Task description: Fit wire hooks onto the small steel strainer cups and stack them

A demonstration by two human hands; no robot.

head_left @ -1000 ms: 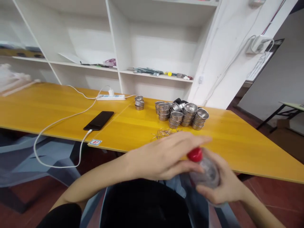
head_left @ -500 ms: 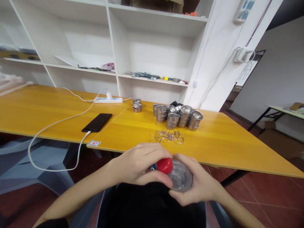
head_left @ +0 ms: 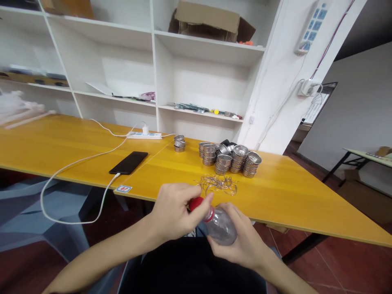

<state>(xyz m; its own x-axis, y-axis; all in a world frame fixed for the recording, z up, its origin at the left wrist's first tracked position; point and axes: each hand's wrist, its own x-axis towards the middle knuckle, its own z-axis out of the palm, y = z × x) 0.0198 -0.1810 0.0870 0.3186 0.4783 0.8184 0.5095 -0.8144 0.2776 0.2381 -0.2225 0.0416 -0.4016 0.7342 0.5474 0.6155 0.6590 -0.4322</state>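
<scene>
A clear plastic bottle [head_left: 223, 228] is tilted above my lap, in front of the table edge. My right hand [head_left: 245, 237] wraps round its body. At the bottle's neck is a red ring [head_left: 209, 215]. My left hand [head_left: 177, 212] pinches a red bottle cap [head_left: 196, 203] between thumb and bent fingers. The left thumb crosses between cap and neck, so I cannot tell whether they touch. Just beyond the hands, a tangle of thin wire [head_left: 217, 184] lies on the table. Stacks of perforated metal cups [head_left: 224, 161] stand behind it.
The yellow table [head_left: 284, 196] runs across the view. On its left side lie a black phone [head_left: 128, 162] on a white cable and a power strip [head_left: 143, 135]. A smaller cup stack [head_left: 179, 143] stands near the white shelves [head_left: 155, 61]. Blue-grey stools [head_left: 52, 216] are at lower left.
The bottle has shifted left and now shows its neck and red ring. My left hand and the cap have moved left and slightly up. The camera view has tilted upward.
</scene>
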